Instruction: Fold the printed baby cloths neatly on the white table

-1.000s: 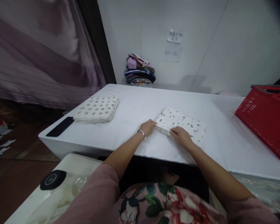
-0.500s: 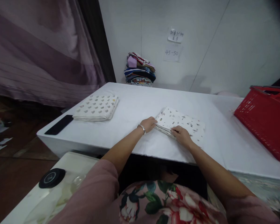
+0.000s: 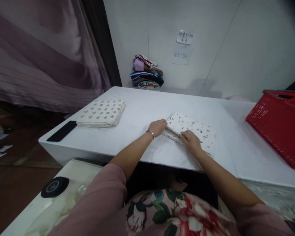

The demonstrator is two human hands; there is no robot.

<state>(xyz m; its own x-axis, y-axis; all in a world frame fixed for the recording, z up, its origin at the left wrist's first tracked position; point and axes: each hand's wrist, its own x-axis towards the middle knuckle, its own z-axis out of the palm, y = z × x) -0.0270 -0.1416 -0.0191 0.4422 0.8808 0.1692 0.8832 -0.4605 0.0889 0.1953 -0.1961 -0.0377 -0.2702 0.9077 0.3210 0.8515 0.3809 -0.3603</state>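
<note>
A folded white cloth with small grey and dark prints [image 3: 194,126] lies on the white-covered table [image 3: 137,109], right of the middle. My left hand [image 3: 158,127], with a bracelet at the wrist, grips its near left corner. My right hand [image 3: 191,141] pinches the near edge farther right. Between the two hands the upper layers are slightly raised, with a gap above the lower ones. Another folded cloth with a grey leaf-like print [image 3: 101,113] rests at the table's left, touched by neither hand.
A dark flat object [image 3: 62,131] lies at the left table edge. Folded fabrics are piled [image 3: 147,72] against the back wall. A red basket [image 3: 280,127] stands on the right. At the lower left, a pale surface [image 3: 84,165] holds a round black object [image 3: 54,187].
My left hand has shifted slightly up and to the right, lifting the cloth's upper layers at the near edge. My right hand has risen slightly with its pinch kept.
</note>
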